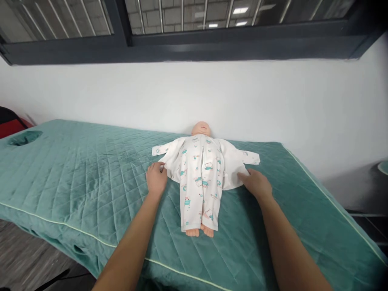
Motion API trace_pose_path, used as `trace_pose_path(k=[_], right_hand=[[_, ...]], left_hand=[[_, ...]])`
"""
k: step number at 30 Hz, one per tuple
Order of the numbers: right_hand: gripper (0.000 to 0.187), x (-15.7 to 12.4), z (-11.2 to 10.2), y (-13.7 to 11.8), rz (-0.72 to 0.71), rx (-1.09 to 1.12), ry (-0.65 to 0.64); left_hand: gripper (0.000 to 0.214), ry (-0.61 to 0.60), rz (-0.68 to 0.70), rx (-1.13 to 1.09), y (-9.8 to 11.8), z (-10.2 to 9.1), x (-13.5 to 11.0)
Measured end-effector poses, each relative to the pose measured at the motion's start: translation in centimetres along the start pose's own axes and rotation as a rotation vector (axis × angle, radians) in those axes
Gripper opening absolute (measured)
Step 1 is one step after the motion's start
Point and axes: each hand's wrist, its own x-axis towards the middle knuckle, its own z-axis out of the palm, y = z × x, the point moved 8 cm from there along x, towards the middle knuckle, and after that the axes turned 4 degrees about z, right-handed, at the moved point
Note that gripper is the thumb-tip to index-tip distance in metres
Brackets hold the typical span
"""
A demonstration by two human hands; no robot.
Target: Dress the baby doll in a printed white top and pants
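A baby doll (201, 129) lies on its back on a green quilted bed (91, 169), head toward the wall, bare feet toward me. It wears white patterned trousers (198, 190), and a white jacket (232, 163) lies spread open beneath it, sleeves out to both sides. My left hand (156, 178) rests on the bed with curled fingers at the jacket's left lower edge. My right hand (256, 182) pinches the jacket's right lower edge.
The bed runs along a white wall (273, 105) under a dark-framed window (212, 36). A face hole (26, 138) is at the bed's far left end. Dark floor shows at the front left and right.
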Motion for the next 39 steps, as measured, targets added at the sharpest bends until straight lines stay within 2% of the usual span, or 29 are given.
trace_pose_path(k=[2, 4, 6, 7, 8, 10, 11, 13, 15, 18, 20, 23, 27, 30, 34, 37, 39], right_hand=[[0.02, -0.4, -0.7, -2.0, -0.048, 0.134, 0.023], [0.025, -1.9, -1.8, -5.3, -0.176, 0.271, 0.066], [0.023, -5.0, -3.5, -9.9, -0.493, 0.515, 0.085], [0.017, -6.9, -3.7, -12.2, -0.663, 0.552, 0.012], [0.014, -8.7, -3.1, -14.1, -0.777, 0.492, -0.118], [0.01, -11.5, -1.1, -16.1, -0.876, 0.27, -0.35], [0.009, -12.4, -0.3, -16.3, -0.878, 0.173, -0.411], [0.009, -13.1, 0.3, -15.9, -0.846, 0.111, -0.445], [0.01, -13.2, 0.0, -15.4, -0.825, 0.224, -0.419], [0.011, -12.3, -1.3, -14.8, -0.786, 0.509, -0.321], [0.011, -10.7, -2.1, -14.4, -0.7, 0.651, -0.188], [0.014, -7.1, -2.5, -14.2, -0.521, 0.744, 0.039], [0.018, -1.7, -1.1, -15.9, -0.405, 0.668, 0.163], [0.034, 1.2, 0.7, -17.2, -0.379, 0.512, 0.124], [0.05, 2.0, 3.0, -17.5, -0.381, 0.446, 0.0], [0.054, 1.8, 3.8, -17.0, -0.373, 0.481, -0.057], [0.054, 1.9, 4.0, -16.6, -0.36, 0.522, -0.085]], left_hand=[[0.028, 0.002, -0.004, -0.003, 0.0, 0.0, 0.0], [0.028, 0.008, -0.005, -0.009, 0.0, 0.1, 0.0], [0.028, 0.021, -0.005, -0.018, -0.1, 0.0, 0.0], [0.028, 0.029, -0.008, -0.02, -0.2, 0.0, 0.0], [0.028, 0.035, -0.01, -0.02, -0.3, -0.1, 0.0], [0.028, 0.038, -0.016, -0.014, -0.3, -0.1, 0.0], [0.028, 0.036, -0.019, -0.009, -0.3, 0.0, 0.0], [0.027, 0.031, -0.023, -0.002, -0.3, 0.0, -0.1], [0.027, 0.031, -0.028, 0.002, -0.3, 0.0, -0.1], [0.028, 0.034, -0.047, 0.002, -0.3, -0.1, -0.1], [0.031, 0.036, -0.066, 0.01, -0.3, -0.1, 0.0], [0.036, 0.024, -0.083, 0.055, -0.2, 0.1, 0.3], [0.037, 0.043, -0.109, 0.113, -0.2, 0.1, 1.2], [0.027, 0.038, -0.137, 0.12, -0.4, 0.3, 2.1], [0.017, 0.014, -0.16, 0.054, -0.8, 1.0, 3.2], [0.021, 0.043, -0.215, -0.273, -0.3, 1.3, 3.6], [0.024, 0.052, -0.258, -0.552, 1.2, 1.3, 3.6]])
